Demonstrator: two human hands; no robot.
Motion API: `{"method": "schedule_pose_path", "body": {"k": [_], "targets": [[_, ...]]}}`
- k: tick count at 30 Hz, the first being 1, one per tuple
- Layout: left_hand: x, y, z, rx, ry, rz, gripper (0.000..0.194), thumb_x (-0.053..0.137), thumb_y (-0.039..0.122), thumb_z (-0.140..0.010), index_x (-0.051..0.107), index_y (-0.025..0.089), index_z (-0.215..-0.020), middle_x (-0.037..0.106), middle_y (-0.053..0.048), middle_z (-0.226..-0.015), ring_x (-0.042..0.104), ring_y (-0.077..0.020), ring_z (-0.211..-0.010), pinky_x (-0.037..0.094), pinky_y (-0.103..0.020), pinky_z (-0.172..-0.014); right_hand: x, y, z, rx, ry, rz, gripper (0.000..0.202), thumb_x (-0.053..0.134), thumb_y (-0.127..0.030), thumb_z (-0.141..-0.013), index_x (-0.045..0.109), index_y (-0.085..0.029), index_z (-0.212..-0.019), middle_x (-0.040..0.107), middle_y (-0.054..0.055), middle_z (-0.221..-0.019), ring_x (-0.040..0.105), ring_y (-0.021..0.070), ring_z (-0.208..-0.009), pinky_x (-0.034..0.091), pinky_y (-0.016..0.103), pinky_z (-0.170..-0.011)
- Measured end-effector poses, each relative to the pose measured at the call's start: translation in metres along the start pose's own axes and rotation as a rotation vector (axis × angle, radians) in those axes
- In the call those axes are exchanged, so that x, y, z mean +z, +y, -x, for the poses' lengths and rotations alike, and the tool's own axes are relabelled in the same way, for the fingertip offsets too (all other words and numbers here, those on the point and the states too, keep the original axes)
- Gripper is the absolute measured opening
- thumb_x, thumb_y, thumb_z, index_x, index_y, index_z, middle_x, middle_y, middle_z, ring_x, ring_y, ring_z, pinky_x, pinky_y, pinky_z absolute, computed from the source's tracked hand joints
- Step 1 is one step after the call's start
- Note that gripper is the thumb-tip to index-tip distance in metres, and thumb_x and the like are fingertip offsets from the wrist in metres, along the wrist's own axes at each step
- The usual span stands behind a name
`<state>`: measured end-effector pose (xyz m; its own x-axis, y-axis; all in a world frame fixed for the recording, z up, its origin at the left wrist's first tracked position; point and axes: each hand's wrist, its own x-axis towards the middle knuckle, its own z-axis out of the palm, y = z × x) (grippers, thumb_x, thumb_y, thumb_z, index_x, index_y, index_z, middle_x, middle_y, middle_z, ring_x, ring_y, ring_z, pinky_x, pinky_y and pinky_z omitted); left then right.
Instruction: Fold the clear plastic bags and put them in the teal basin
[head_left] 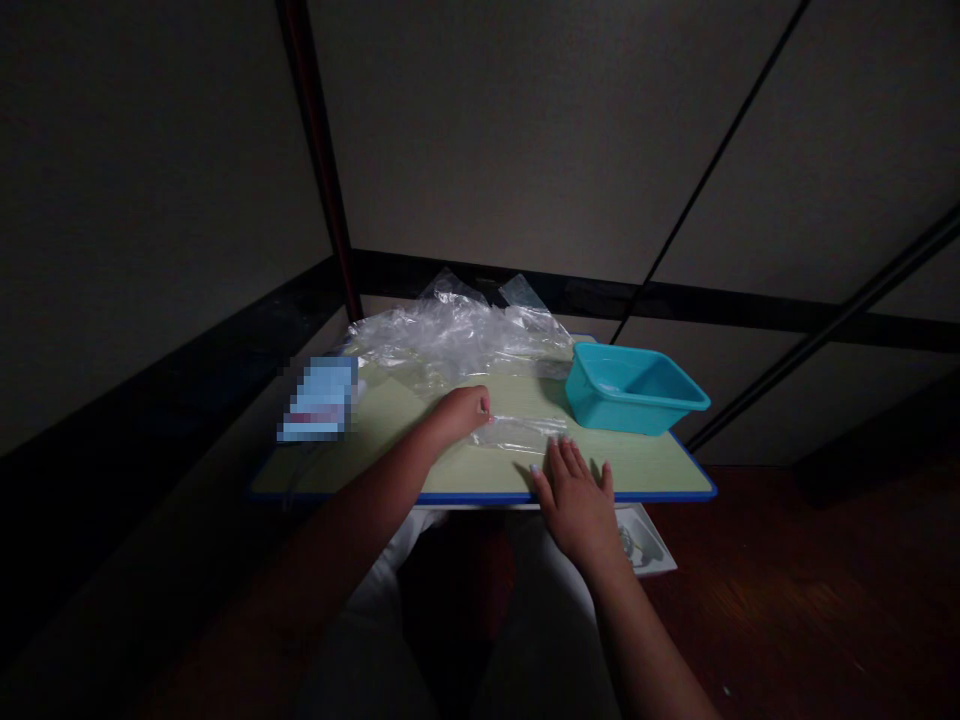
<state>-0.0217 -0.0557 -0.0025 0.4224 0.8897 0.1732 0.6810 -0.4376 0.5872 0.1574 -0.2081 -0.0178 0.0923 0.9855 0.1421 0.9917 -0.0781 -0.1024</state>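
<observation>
A flat strip of clear plastic (517, 434) lies on the pale table (465, 478) in front of me. My left hand (463, 412) is closed at the strip's left end, its fingertips pinching the plastic there. My right hand (576, 492) rests with spread fingers at the table's front edge, fingertips at the strip's lower right end. Behind the strip spreads a loose heap of crumpled clear plastic bags (457, 330).
A turquoise basin (630, 410) stands on the table's right side. A pixelated light blue object (321, 400) is at the left edge. Below the table's front right, a white tray (658, 552) holds something unclear. Walls rise behind and left.
</observation>
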Motion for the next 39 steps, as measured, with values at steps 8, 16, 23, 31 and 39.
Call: {"method": "schedule_pose_path", "body": {"k": [8, 16, 23, 31, 39], "targets": [[0.002, -0.001, 0.0, 0.001, 0.015, 0.009, 0.008, 0.067, 0.018, -0.071, 0.061, 0.018, -0.077, 0.058, 0.003, -0.066, 0.053, -0.0119, -0.063, 0.032, -0.021, -0.053, -0.009, -0.001, -0.024, -0.031, 0.033, 0.025, 0.062, 0.022, -0.049, -0.094, 0.027, -0.014, -0.144, 0.018, 0.013, -0.152, 0.016, 0.0238, -0.139, 0.006, 0.056, -0.109], [-0.001, 0.0, 0.003, 0.017, 0.001, -0.037, 0.009, 0.067, 0.021, -0.072, 0.061, 0.019, -0.079, 0.06, 0.003, -0.071, 0.055, -0.0129, -0.066, 0.036, -0.021, -0.058, -0.004, -0.001, -0.07, -0.214, -0.056, -0.002, 0.057, 0.023, -0.051, -0.094, 0.018, -0.029, -0.146, 0.015, 0.007, -0.153, 0.012, 0.0233, -0.14, 0.008, 0.057, -0.108], [-0.004, -0.002, 0.005, 0.03, 0.014, -0.014, 0.007, 0.062, 0.023, -0.076, 0.061, 0.019, -0.081, 0.06, 0.002, -0.069, 0.055, -0.0132, -0.065, 0.037, -0.021, -0.058, -0.001, 0.001, -0.069, -0.216, -0.113, 0.016, 0.057, 0.016, -0.057, -0.093, 0.012, -0.036, -0.146, 0.01, 0.003, -0.154, 0.009, 0.0256, -0.14, 0.011, 0.059, -0.106], [-0.04, 0.006, 0.05, 0.114, 0.315, -0.041, 0.013, 0.056, 0.032, -0.083, 0.06, 0.02, -0.085, 0.062, -0.003, -0.088, 0.055, -0.0175, -0.088, 0.041, -0.027, -0.082, 0.001, 0.002, -0.071, -0.227, -0.1, 0.001, 0.057, 0.015, -0.057, -0.092, 0.009, -0.038, -0.145, 0.011, 0.003, -0.154, 0.01, 0.0267, -0.14, 0.013, 0.06, -0.105], [-0.029, 0.003, 0.12, -0.067, 0.265, -0.272, 0.035, 0.075, 0.038, -0.063, 0.059, 0.023, -0.091, 0.06, -0.004, -0.098, 0.048, -0.0241, -0.1, 0.037, -0.034, -0.086, 0.008, 0.005, -0.073, -0.229, -0.089, -0.019, 0.058, 0.017, -0.058, -0.092, 0.011, -0.037, -0.146, 0.011, 0.004, -0.154, 0.009, 0.0273, -0.14, 0.011, 0.062, -0.105]]}}
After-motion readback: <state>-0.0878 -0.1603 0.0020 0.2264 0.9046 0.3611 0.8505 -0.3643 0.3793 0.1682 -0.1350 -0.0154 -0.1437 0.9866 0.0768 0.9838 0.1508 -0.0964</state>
